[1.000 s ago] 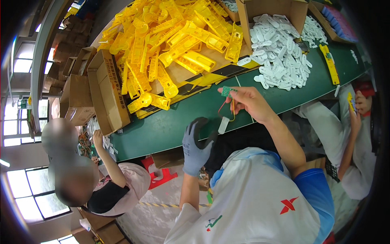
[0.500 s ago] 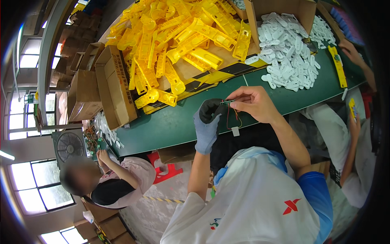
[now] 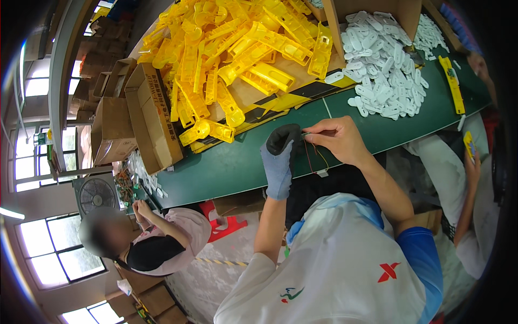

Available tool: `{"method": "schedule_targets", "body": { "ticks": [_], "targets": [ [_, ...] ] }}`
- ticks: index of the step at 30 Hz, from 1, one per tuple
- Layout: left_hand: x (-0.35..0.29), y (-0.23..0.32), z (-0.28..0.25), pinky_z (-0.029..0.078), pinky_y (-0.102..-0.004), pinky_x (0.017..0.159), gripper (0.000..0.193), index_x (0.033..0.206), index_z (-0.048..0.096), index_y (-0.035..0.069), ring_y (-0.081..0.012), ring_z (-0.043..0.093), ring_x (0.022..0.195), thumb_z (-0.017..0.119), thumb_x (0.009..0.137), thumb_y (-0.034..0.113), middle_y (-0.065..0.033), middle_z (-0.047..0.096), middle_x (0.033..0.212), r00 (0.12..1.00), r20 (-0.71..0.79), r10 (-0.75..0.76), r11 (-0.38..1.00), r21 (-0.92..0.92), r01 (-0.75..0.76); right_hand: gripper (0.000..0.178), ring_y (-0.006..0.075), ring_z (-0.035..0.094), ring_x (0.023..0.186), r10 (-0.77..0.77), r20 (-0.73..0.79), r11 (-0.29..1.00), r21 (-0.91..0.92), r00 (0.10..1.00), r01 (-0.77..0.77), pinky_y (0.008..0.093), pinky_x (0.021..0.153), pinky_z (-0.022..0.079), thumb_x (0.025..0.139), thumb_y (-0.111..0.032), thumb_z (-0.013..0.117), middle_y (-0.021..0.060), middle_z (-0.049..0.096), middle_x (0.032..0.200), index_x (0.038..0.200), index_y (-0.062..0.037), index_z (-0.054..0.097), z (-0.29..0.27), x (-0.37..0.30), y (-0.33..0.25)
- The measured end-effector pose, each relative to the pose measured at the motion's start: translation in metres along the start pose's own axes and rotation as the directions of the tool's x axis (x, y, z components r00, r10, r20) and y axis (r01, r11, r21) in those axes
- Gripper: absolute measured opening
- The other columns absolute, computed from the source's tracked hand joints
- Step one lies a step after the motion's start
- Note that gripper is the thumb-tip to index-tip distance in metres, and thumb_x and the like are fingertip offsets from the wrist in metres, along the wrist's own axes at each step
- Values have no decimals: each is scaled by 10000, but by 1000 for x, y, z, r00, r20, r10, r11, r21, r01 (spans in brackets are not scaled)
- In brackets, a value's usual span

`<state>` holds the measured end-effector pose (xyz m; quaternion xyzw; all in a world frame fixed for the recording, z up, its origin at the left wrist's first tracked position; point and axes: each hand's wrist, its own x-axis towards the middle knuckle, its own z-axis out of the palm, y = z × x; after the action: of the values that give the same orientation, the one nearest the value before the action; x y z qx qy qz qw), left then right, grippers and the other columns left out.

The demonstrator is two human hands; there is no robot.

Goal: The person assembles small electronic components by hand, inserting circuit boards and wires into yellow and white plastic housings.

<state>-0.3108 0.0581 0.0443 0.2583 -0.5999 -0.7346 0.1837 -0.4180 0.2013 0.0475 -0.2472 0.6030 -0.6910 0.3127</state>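
Note:
My left hand (image 3: pixel 279 156), in a grey-blue glove with black fingers, is curled closed at the near side of the green table. Against its fingertips, my bare right hand (image 3: pixel 341 141) pinches the end of a small wired circuit board. Most of the board is hidden by the glove and fingers. Thin red and yellow wires (image 3: pixel 309 157) hang from it below my right fingers, ending in a white plug (image 3: pixel 322 173) near the table's front edge.
Beyond my hands lies a heap of yellow plastic housings (image 3: pixel 237 54) on cardboard edged with striped tape. White plastic pieces (image 3: pixel 386 75) are piled to the right, beside a yellow housing (image 3: pixel 452 83). An open carton (image 3: pixel 154 116) stands left. Co-workers sit on both sides.
My left glove has turned and closed further over the circuit board, which showed between my hands before. The wires and plug have swung slightly right and up.

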Motion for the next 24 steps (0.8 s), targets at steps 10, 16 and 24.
{"method": "schedule_targets", "body": {
  "ticks": [10,16,24],
  "targets": [
    [4,-9,-9,499,-228,745,185,1023,666,-33,-100,604,834,614,847,-56,-64,670,976,998,19,66,995,-77,-64,173,97,681,802,-66,-87,997,-33,994,63,218,730,545,852,-27,732,112,746,920,1013,37,732,7,2,9],
    [6,-9,-8,467,-249,619,171,984,651,-30,-117,576,676,675,873,98,-64,649,848,991,10,134,986,-106,-132,164,87,677,789,-17,-80,1000,-8,997,16,212,717,544,854,-26,727,97,744,888,1003,44,734,10,1,11],
    [2,-5,-14,478,-240,700,144,1005,662,-32,-125,600,778,607,872,-27,-68,659,930,992,17,121,992,-45,-120,168,113,676,799,-62,-67,995,70,996,66,221,722,540,838,40,712,117,733,913,1005,49,729,13,1,15]
  ]
}}
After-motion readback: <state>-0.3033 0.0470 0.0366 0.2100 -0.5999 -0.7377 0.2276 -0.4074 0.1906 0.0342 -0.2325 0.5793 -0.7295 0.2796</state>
